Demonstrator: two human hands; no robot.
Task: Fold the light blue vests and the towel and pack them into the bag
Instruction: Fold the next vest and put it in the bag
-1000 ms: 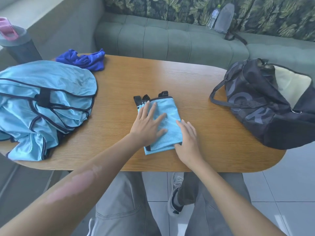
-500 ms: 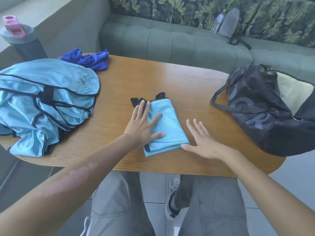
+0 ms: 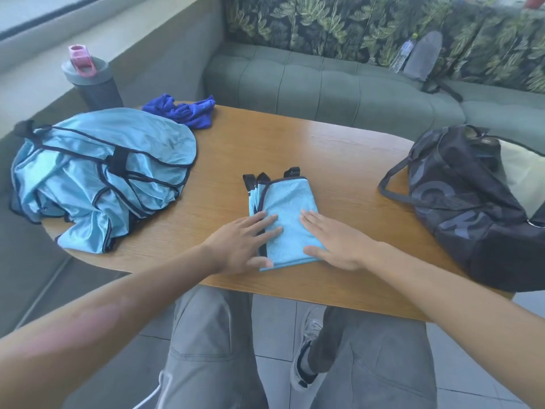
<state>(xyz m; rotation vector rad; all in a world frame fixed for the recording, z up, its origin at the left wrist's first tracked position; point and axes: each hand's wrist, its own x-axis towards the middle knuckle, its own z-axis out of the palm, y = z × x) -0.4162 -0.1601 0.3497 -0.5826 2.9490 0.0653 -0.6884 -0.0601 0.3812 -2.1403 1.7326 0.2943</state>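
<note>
1. Head view: your left hand [image 3: 241, 240] and right hand [image 3: 336, 243] lie flat, fingers straight, pressing the folded light blue vest [image 3: 287, 219] near the table's [image 3: 339, 149] front edge.
2. The step looks like smoothing a finished fold. Next, slide both hands under it, keeping the layers together, and carry it to the open black bag [image 3: 472, 202] at the right end.
3. The unfolded vests [image 3: 100, 175] wait at the left end, the dark blue towel [image 3: 188, 112] behind them.
</note>
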